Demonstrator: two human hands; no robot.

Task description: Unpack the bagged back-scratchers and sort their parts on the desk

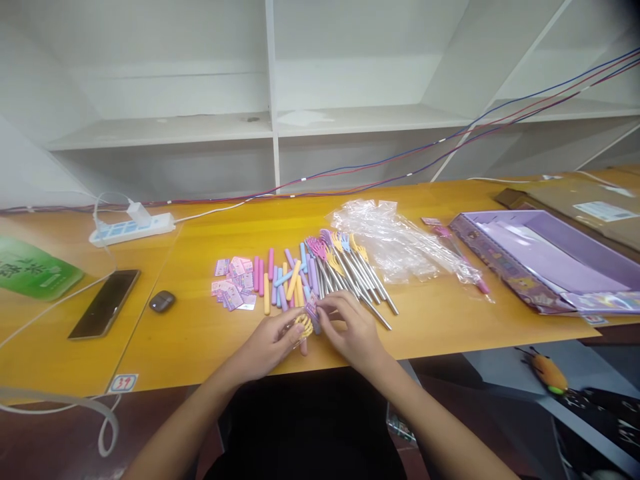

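Observation:
Between the fingers of my left hand (273,341) is a yellow back scratcher head (304,325), with what looks like clear plastic around it. My right hand (353,328) pinches a small pink and purple printed card (311,305) right beside it. Just beyond my hands lie several loose coloured handles (271,263) in pink, yellow, blue and purple. To their right is a heap of back scratchers (367,283) with metal rods and coloured hand-shaped heads. More printed cards (233,283) lie in a loose pile to the left.
Clear plastic bags (395,240) spread behind the rods. A bagged pink back scratcher (457,253) lies beside a purple box (530,250). Flattened cardboard (585,207) is at far right. At left are a mouse (162,301), a phone (105,305), a power strip (133,229) and a green package (37,268).

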